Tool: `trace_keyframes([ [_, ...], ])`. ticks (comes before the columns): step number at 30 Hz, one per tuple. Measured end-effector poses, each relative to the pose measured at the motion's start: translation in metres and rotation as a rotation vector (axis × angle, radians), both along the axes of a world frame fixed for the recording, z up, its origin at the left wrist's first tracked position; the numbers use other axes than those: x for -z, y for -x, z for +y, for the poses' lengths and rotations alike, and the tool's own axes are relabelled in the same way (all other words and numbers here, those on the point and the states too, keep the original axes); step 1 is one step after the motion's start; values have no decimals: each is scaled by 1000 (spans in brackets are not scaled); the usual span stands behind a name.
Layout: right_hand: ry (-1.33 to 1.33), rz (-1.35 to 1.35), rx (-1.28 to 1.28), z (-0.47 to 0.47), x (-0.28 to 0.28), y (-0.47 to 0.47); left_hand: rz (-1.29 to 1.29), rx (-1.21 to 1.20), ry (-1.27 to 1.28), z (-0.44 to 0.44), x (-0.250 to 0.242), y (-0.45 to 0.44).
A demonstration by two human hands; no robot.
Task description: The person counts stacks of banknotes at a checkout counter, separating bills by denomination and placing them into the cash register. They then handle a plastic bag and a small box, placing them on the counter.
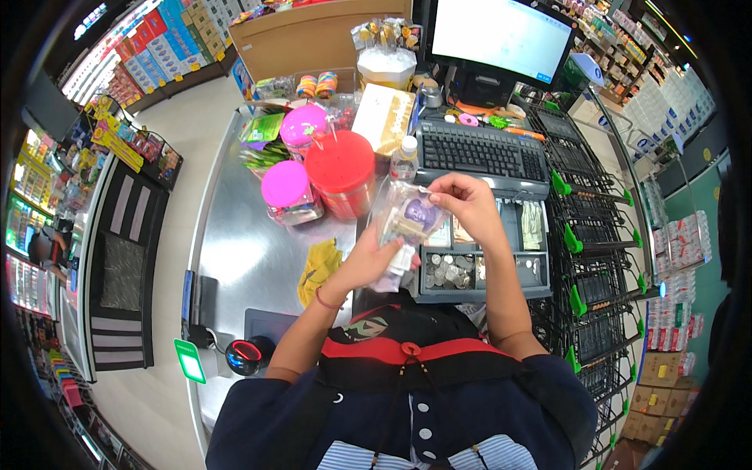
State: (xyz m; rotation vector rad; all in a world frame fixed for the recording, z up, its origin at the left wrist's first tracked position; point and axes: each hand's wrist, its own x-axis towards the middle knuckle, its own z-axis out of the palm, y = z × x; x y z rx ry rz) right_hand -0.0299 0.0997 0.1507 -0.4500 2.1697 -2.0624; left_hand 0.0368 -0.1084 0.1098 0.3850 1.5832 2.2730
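My left hand (376,257) holds a bundle of banknotes (401,226) with white paper at its lower end. The fingertips of my right hand (461,200) pinch the upper right edge of a purple note in the same bundle. Both hands are over the left side of a cash drawer (423,294). Coins (450,271) fill a front compartment of the drawer, and pale notes (531,226) lie in a rear one at the right. A clear bottle with a white cap (405,157) stands just beyond the notes.
A yellow cloth (320,270) lies on the metal counter (229,247), near a red-lidded tub (339,170) and pink-lidded jars (286,187). A keyboard (482,154) and monitor (499,35) stand behind the drawer. Black baskets with green handles (593,247) are at the right. A scanner (247,355) sits front left.
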Motion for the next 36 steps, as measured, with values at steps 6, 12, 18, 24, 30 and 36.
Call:
trace_keyframes([
  [6, -334, 235, 80, -11, -2, -2, -71, -219, 82, 1, 16, 10],
  [12, -414, 529, 204, -16, 12, 13, -145, -101, -29, -2, 11, 8],
  [18, -361, 575, 524, 31, -8, 34, -183, -114, -150, -26, 16, 6],
  [24, -152, 263, -424, 55, -36, 12, -230, -294, -267, -17, 17, 15],
  [30, -224, 107, -129, -26, 9, -19, -54, -563, -51, 0, 32, 27],
  [36, -1, -28, -25, -37, 49, -23, 64, -700, 76, 2, 38, 35],
])
